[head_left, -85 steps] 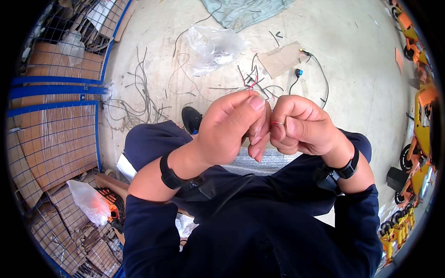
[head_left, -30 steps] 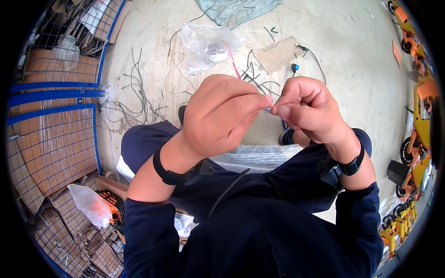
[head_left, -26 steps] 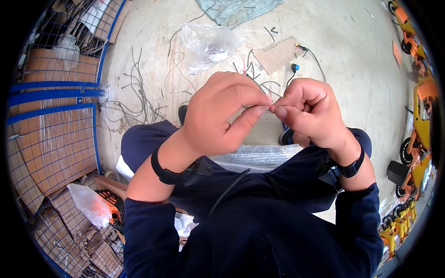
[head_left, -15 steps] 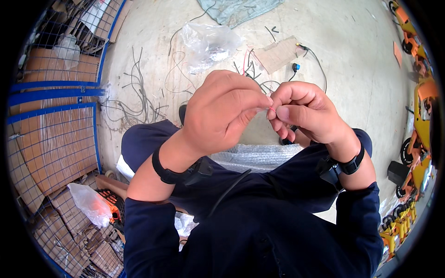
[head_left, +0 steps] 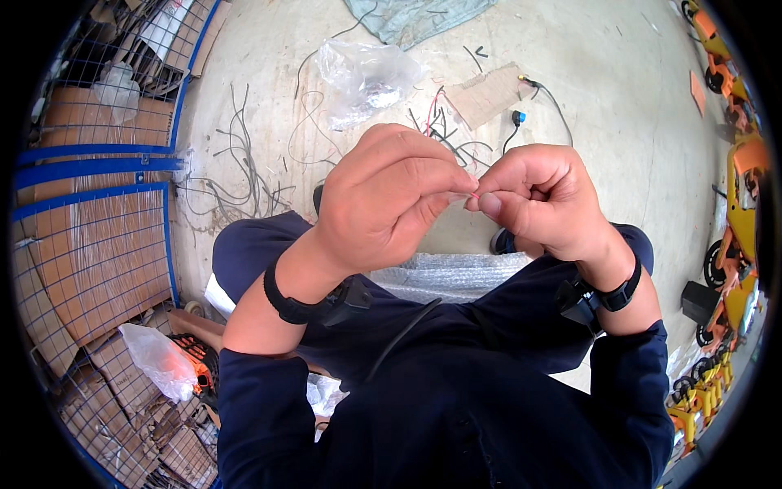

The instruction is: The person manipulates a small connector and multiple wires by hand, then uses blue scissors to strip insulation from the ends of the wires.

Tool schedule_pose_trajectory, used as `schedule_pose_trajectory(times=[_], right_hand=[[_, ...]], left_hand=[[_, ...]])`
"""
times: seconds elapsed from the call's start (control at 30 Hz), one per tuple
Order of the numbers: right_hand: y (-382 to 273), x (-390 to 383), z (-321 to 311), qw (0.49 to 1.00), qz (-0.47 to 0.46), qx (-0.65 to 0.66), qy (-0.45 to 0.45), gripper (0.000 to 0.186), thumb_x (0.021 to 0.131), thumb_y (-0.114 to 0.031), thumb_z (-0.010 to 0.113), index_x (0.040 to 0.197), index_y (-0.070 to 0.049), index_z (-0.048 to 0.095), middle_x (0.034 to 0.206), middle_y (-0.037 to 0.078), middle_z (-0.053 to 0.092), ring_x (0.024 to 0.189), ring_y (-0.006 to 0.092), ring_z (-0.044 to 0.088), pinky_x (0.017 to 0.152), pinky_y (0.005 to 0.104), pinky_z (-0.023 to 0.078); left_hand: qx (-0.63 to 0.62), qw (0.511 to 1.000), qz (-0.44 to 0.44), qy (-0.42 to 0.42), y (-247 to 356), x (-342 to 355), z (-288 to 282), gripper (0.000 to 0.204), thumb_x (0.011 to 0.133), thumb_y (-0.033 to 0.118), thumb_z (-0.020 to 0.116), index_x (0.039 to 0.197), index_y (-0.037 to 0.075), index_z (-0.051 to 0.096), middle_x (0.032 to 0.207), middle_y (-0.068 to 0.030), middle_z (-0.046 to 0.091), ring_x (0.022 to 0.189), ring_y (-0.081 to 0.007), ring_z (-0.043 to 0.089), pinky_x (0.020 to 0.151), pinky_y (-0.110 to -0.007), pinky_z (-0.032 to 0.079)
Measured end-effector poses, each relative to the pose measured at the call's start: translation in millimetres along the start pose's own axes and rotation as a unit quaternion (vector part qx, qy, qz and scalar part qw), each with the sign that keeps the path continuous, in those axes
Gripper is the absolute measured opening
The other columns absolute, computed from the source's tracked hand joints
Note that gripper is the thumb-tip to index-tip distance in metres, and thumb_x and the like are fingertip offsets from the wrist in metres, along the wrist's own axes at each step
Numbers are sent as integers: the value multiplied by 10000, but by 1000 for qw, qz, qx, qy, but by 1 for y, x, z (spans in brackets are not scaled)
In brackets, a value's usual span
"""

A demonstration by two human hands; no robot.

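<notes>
Both my hands meet in front of me above my spread knees. My left hand [head_left: 393, 196] pinches a thin red wire [head_left: 475, 196] between thumb and forefinger. From the other side my right hand [head_left: 547, 196] grips the same wire, its thumb and forefinger almost touching the left fingertips. Only a short bit of red shows between the fingers; the rest of the wire is hidden by the hands. Past my hands, short dark cable pieces [head_left: 444, 130] and a clear plastic bag [head_left: 366, 77] lie on the floor.
A cardboard piece [head_left: 487, 96] and a black cable with a blue connector [head_left: 519, 118] lie ahead. Loose grey cables [head_left: 244, 163] spread at left beside a blue mesh cage [head_left: 90, 261] of cardboard. Bubble wrap [head_left: 444, 277] lies between my legs. Yellow-orange wheeled machines [head_left: 741, 187] line the right.
My right hand's fingers have curled in more closely, and its thumb has shifted slightly left and down along the wire. My left hand stays nearly in place.
</notes>
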State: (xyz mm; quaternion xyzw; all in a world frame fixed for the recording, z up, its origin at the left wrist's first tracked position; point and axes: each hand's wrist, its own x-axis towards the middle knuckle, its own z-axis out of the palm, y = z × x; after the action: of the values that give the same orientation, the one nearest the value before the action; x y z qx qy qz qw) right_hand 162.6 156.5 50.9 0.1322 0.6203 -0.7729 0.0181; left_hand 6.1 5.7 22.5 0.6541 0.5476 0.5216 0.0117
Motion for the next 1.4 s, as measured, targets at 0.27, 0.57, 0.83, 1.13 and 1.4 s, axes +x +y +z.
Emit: schedule_pose_trajectory(times=[0.27,0.57,0.83,1.13,1.4], right_hand=[[1,2,3,1000,-11,25,-4,94,878,-43,591,908,-11,674,749,-23,632,630,9,475,566,185,380],[18,16,-9,940,-238,-243,2,85,852,-29,590,887,-14,666,757,33,630,632,60,501,572,205,393],[0,1,4,993,-39,-102,45,103,840,-30,613,903,-5,690,764,-4,651,600,-5,469,528,172,382],[0,-1,7,996,-43,-79,24,106,838,-34,627,909,-7,701,690,-28,631,578,-13,450,519,171,369],[2,4,5,994,-59,-93,8,113,886,-69,606,957,-12,672,698,-15,598,592,18,447,527,198,366]], left_hand=[[-8,1000,-22,4,0,0,-1,133,774,-2,690,895,24,642,812,-78,644,740,-204,586,630,-286,471],[9,1000,-9,-7,-4,0,2,143,761,-18,688,892,23,649,803,-74,642,735,-208,590,631,-286,470],[19,998,-45,27,2,2,5,168,688,-4,689,841,61,660,798,-41,658,742,-212,604,669,-294,458],[-22,999,-29,7,2,1,-2,134,757,6,690,880,39,648,784,-59,649,721,-198,584,647,-287,456],[-62,992,-110,25,2,3,-1,105,771,7,674,859,57,649,774,-44,649,700,-195,595,646,-287,464]])
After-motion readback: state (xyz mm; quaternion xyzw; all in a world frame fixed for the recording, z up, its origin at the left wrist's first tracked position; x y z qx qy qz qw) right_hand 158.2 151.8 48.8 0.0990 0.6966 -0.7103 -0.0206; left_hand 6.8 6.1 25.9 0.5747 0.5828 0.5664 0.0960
